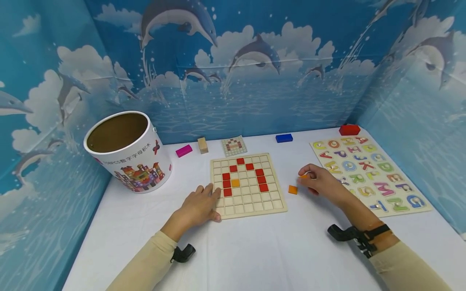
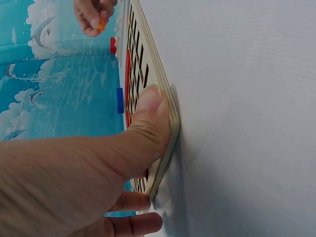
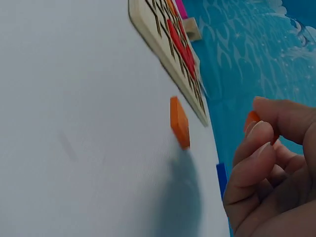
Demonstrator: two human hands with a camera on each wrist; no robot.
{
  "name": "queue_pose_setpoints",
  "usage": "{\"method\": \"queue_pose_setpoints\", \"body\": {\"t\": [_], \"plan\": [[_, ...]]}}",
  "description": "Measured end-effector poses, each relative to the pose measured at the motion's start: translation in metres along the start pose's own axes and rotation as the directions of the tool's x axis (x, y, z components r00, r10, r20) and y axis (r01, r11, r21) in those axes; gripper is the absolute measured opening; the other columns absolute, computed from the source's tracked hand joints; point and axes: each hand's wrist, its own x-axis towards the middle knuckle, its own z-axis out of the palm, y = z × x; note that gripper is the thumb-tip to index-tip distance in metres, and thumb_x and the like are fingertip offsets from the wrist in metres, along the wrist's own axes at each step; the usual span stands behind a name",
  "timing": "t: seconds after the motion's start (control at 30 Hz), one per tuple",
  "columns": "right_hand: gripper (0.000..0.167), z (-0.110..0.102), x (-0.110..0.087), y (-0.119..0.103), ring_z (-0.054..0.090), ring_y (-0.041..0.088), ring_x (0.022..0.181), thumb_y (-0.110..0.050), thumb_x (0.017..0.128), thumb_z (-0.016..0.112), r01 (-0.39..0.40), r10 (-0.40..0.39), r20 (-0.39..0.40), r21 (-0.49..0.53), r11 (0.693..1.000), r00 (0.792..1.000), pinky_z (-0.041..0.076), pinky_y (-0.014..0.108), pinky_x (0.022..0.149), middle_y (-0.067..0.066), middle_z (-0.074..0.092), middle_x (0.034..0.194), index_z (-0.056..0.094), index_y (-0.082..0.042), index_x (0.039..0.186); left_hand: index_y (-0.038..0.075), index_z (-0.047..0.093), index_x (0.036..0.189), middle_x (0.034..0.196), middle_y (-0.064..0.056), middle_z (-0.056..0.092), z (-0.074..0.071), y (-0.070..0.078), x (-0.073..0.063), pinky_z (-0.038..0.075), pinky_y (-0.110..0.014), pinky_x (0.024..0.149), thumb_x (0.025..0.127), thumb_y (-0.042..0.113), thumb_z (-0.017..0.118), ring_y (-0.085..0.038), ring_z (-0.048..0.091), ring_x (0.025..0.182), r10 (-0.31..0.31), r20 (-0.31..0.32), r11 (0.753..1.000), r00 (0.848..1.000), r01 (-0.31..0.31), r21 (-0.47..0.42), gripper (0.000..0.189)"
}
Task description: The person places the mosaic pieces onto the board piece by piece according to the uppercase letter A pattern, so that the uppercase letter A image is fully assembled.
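A square wooden grid board [image 1: 251, 208] lies on the white table, with several red tiles [image 1: 263, 187] and one orange tile [image 1: 235, 183] set in its cells. My left hand [image 1: 198, 204] rests at the board's near left corner. Its thumb [image 2: 152, 106] presses the near rim, while the fingers lie along the left side. To the right of the board, my right hand [image 1: 320, 182] pinches an orange square tile [image 3: 252, 118] between thumb and fingertips, raised off the table. Just below and left of that hand, a loose orange tile [image 1: 293, 189] lies on the cloth.
Behind the board lie a pattern card [image 1: 234, 146], a plain wooden block [image 1: 202, 145], a magenta block [image 1: 183, 150] and a blue block [image 1: 284, 138]. A large white bucket [image 1: 145, 169] stands left. An alphabet board [image 1: 418, 206] and a red block [image 1: 349, 129] are right. Printed curtains surround the table.
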Motion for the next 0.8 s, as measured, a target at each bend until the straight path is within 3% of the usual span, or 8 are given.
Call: {"method": "queue_pose_setpoints", "body": {"t": [0.23,0.43,0.63,0.8], "plan": [[0.039,0.027,0.025,-0.024,0.054,0.019,0.063,-0.020,0.099,0.068,0.006,-0.013,0.028,0.235,0.972,1.000,0.048,0.028,0.057,0.011,0.057,0.080,0.051,-0.004,0.130,0.007,0.044,0.154,0.159,-0.022,0.037,0.001,0.000,-0.001,0.045,-0.049,0.098,0.079,0.048,0.081,-0.035,0.044,0.128,0.000,-0.003,1.000,1.000,0.000,-0.010,0.093],[0.040,0.069,0.040,-0.049,0.053,0.018,0.061,-0.012,0.099,0.067,0.016,-0.060,0.126,0.319,0.948,0.990,0.044,0.026,0.053,0.011,0.058,0.083,0.050,-0.005,0.134,0.008,0.045,0.154,0.159,-0.022,0.038,0.001,0.000,-0.002,0.045,-0.049,0.098,0.078,0.048,0.081,-0.035,0.044,0.129,-0.010,0.002,1.000,1.000,0.010,-0.009,0.093],[0.033,0.101,0.052,-0.067,0.053,0.018,0.057,-0.007,0.095,0.070,0.081,-0.123,0.170,0.236,0.968,0.978,0.047,0.026,0.056,0.008,0.055,0.080,0.055,-0.003,0.124,0.008,0.044,0.154,0.159,-0.021,0.038,0.001,0.001,-0.001,0.045,-0.050,0.101,0.079,0.048,0.081,-0.036,0.044,0.131,-0.012,0.004,1.000,1.000,0.012,0.004,0.094],[0.024,0.115,0.060,-0.073,0.046,0.016,0.056,-0.010,0.093,0.072,0.198,-0.194,0.147,-0.012,0.980,0.970,0.039,0.028,0.057,0.004,0.053,0.074,0.065,-0.006,0.117,0.009,0.043,0.155,0.160,-0.020,0.037,0.001,0.001,0.001,0.045,-0.049,0.101,0.079,0.049,0.081,-0.035,0.044,0.131,-0.018,0.011,1.000,1.000,0.018,0.022,0.094]]}}
